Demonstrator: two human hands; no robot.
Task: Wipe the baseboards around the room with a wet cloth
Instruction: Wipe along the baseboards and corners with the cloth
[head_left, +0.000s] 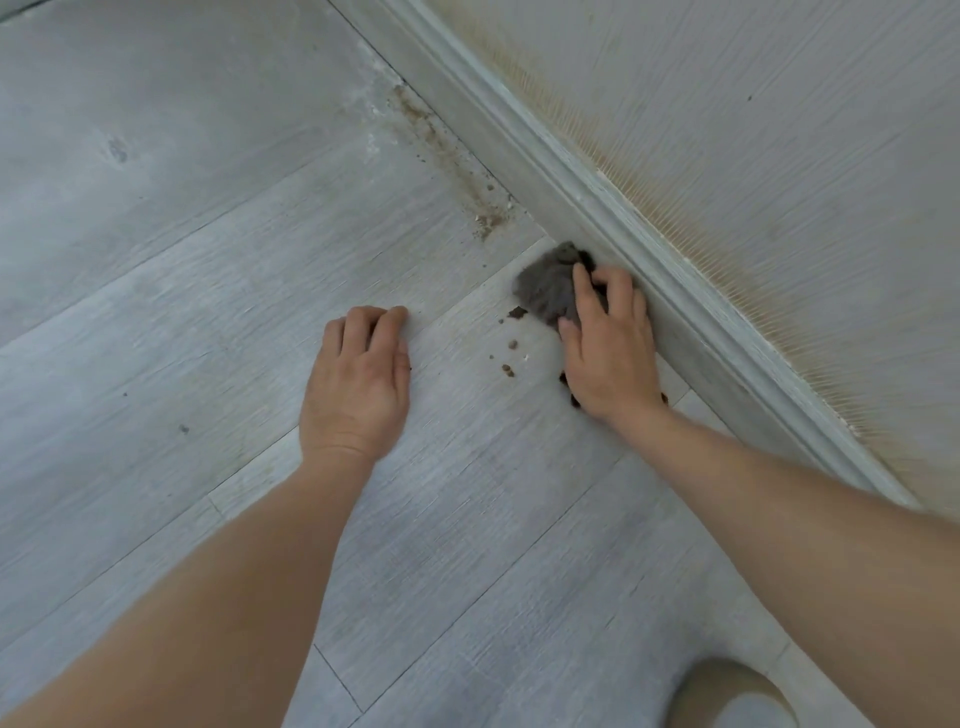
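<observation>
A pale grey-green moulded baseboard (561, 171) runs diagonally from the top middle to the lower right, along the foot of a textured wall. My right hand (608, 343) grips a crumpled grey cloth (548, 286) and holds it against the bottom of the baseboard where it meets the floor. My left hand (358, 379) rests on the grey plank floor to the left, fingers bent at the tips, holding nothing. Part of the cloth is hidden under my right fingers.
Brown dirt crumbs (511, 345) lie on the floor between my hands. A smear of brown grime (452, 156) trails along the floor beside the baseboard further up. The wall (753, 156) shows a yellowish stain above the baseboard. A slipper toe (732, 696) shows at the bottom right.
</observation>
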